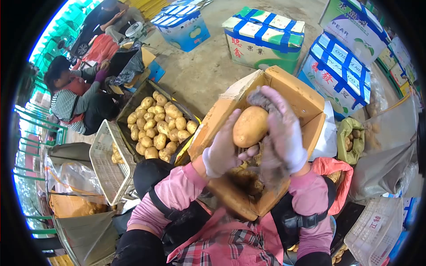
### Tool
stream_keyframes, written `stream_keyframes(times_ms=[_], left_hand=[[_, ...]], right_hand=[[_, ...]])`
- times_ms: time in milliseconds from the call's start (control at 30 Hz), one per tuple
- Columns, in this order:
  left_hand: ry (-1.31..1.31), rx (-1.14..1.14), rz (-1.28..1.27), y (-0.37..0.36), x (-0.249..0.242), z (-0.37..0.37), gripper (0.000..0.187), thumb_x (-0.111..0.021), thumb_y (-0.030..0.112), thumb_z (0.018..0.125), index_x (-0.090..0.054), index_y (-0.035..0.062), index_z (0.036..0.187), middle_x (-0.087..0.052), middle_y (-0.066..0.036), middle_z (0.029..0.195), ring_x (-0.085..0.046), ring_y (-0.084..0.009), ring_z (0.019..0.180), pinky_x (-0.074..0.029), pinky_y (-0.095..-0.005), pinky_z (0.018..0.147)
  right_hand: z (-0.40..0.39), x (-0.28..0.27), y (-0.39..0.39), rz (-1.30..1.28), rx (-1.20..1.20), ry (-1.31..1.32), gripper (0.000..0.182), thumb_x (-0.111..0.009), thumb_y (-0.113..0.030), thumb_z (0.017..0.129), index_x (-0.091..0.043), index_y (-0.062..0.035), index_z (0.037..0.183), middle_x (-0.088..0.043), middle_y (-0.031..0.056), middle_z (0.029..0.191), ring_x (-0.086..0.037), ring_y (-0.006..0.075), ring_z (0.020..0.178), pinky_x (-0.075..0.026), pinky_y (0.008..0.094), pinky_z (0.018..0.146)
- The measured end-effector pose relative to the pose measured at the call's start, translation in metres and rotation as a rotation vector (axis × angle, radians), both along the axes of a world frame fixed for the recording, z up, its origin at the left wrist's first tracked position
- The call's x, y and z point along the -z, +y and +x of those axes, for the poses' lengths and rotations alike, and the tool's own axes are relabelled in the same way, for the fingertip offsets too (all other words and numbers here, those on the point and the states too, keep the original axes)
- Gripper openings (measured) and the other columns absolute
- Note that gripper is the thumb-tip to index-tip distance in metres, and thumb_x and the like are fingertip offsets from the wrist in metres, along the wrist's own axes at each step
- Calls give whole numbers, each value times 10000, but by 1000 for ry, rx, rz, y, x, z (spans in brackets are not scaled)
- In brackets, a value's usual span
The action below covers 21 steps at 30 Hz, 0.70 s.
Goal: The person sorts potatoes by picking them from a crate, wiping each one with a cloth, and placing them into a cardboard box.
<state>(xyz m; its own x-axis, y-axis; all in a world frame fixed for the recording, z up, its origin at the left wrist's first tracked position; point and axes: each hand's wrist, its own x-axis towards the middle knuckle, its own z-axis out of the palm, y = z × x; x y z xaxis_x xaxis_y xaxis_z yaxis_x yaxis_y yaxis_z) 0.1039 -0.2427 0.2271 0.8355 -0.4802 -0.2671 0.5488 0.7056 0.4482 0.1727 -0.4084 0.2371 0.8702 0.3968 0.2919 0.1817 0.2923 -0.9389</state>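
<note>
A large tan potato [250, 127] is held up over an open cardboard box [293, 91] between my gloved hands. My left hand [224, 148] is closed around its left and lower side. My right hand [286, 128], partly blurred, is at the potato's right side with what looks like a dirty grey cloth [271, 166] under its palm and fingers. Inside the box, below the hands, lie more potatoes [244, 179], partly hidden and blurred.
Left of the box stands a dark crate of potatoes [159, 126], with a white plastic basket [113, 164] beside it. Taped fruit cartons [264, 37] stand ahead and right. A green bag [350, 139] and a red bag [337, 175] sit at right. Another person [73, 95] crouches at left.
</note>
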Motion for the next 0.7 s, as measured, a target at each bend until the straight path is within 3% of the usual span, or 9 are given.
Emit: stream_keyframes(times_ms=[33,100,200,333,433,533,567,600,700], left_hand=[[19,69,63,9,10,0,388,-445,501,995,-582,154,1098,-655,-59,935,-637,-156,746,-511,-286,553],[200,-236,775,-31,-24,-5,401,-465,526,988,-583,146,1042,-620,-23,745,-558,-112,567,-458,-245,489],[-430,-403,1209,-37,-7,-3,431,-449,515,999,-580,106,1043,-613,-14,752,-528,-102,536,-436,-233,469],[54,-128,161,-27,-32,-11,452,-498,451,991,-571,46,1177,-656,-102,901,-559,-154,619,-447,-248,468],[-176,49,-174,-6,7,0,468,-530,352,985,-468,37,1327,-615,-118,1181,-617,-185,1002,-498,-283,873],[-518,-261,82,-21,30,-18,406,-447,208,1028,-408,56,1403,-521,-88,1368,-508,-183,1262,-324,-325,1146],[-488,-237,-192,-24,27,-19,399,-435,182,1032,-405,56,1410,-506,-90,1383,-503,-183,1265,-331,-323,1143],[-366,-333,-61,-32,30,-18,393,-448,217,1027,-421,61,1387,-524,-83,1351,-527,-177,1217,-374,-325,1094],[-126,-377,150,-40,39,-13,425,-499,217,1007,-412,51,1389,-514,-83,1349,-508,-155,1217,-398,-334,1069]], right_hand=[[-10,-1,3,-53,13,-204,412,-675,-60,876,-566,15,1267,-599,111,1254,-566,194,1164,-420,311,1014],[-5,12,2,-250,170,-325,299,-705,-97,860,-641,10,1132,-672,111,1066,-650,223,983,-490,317,893],[7,28,-1,-429,297,-172,192,-683,-147,901,-680,10,1011,-702,85,925,-679,212,832,-519,296,773],[22,33,-19,-45,213,309,181,-605,-154,974,-689,6,986,-714,72,944,-678,179,860,-512,271,759],[4,2,-13,2,255,118,193,-546,-126,1001,-650,-7,1113,-697,92,1054,-657,166,965,-510,281,864],[-24,-7,2,-412,249,-503,236,-553,-178,973,-647,-80,1166,-680,118,1105,-643,267,1032,-514,363,887],[-34,-9,7,-554,298,-790,255,-560,-210,960,-651,-115,1178,-674,128,1117,-639,317,1051,-517,402,887],[-38,-12,12,-784,381,-1025,247,-558,-244,957,-666,-131,1148,-685,138,1076,-650,348,1007,-520,410,856],[-23,3,16,-688,298,-384,161,-553,-155,961,-687,-113,1038,-693,137,1001,-674,301,875,-518,353,778]])
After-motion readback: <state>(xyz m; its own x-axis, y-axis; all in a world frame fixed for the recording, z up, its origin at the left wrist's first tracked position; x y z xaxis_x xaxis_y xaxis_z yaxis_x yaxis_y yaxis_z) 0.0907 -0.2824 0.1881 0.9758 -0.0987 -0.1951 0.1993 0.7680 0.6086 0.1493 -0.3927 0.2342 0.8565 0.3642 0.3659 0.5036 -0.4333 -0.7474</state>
